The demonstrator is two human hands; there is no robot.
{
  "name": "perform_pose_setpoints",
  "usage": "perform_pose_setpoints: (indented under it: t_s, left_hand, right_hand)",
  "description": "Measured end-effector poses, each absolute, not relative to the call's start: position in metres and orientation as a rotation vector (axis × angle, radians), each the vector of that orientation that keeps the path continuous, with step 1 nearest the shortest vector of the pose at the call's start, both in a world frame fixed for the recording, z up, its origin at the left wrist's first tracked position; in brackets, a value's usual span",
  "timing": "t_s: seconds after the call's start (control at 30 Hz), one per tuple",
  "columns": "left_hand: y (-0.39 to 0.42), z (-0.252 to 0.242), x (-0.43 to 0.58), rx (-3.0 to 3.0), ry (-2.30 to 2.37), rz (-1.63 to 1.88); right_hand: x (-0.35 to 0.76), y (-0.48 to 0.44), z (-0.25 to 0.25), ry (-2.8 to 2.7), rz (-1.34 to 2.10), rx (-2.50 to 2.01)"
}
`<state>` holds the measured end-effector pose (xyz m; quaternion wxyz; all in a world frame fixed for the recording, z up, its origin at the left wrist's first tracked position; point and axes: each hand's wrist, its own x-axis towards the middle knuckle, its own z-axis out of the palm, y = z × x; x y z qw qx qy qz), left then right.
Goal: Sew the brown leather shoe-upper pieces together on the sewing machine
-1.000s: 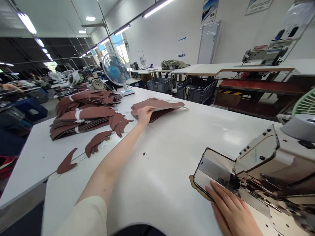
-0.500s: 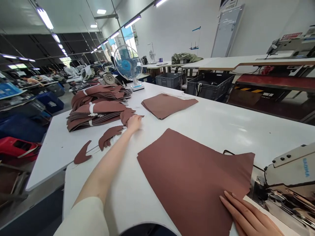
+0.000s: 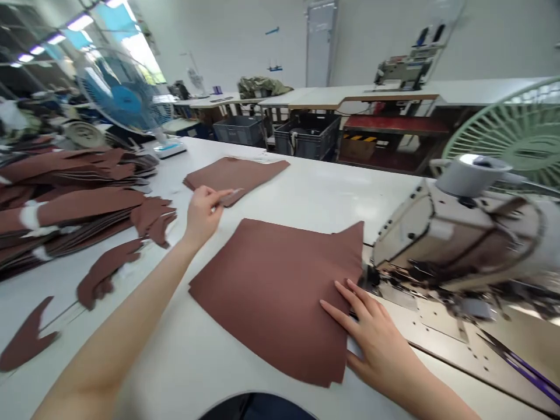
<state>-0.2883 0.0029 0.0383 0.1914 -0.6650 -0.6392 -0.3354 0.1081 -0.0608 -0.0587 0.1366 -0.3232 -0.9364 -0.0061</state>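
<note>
Head view: brown panel (image 3: pixel 280 291) on worktop (image 3: pixel 196 353) touched by right hand (image 3: pixel 371 329), fingers spread. Brown stack (image 3: pixel 236 171) edge reached by left hand (image 3: pixel 205 211), fingers bunched; grip cannot be told. Grey crate (image 3: pixel 238 131) marked, illegibly small.

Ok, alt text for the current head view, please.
The right hand rests on a brown panel beside a sewing machine, while the left hand is at the near corner of a brown stack farther back. Tied brown bundles lie at left.
</note>
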Motion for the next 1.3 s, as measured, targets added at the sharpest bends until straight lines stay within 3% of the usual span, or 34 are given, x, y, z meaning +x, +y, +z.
perform_pose_setpoints:
  t_s: [0.17,0.3,1.3]
  left_hand:
    - [-0.018,0.005,-0.133,-2.62,-1.156,-0.697]
    - [-0.027,-0.021,-0.078,-2.923,-1.095,-0.371]
    - [-0.027,-0.043,-0.061,-3.001,-0.976,-0.397]
  right_hand:
    - [0.11,-0.063,-0.055,-2.722,0.023,-0.942]
    - [0.129,-0.072,-0.051,-2.76,0.158,-0.883]
    - [0.148,-0.086,-0.053,-2.676,0.27,-0.911]
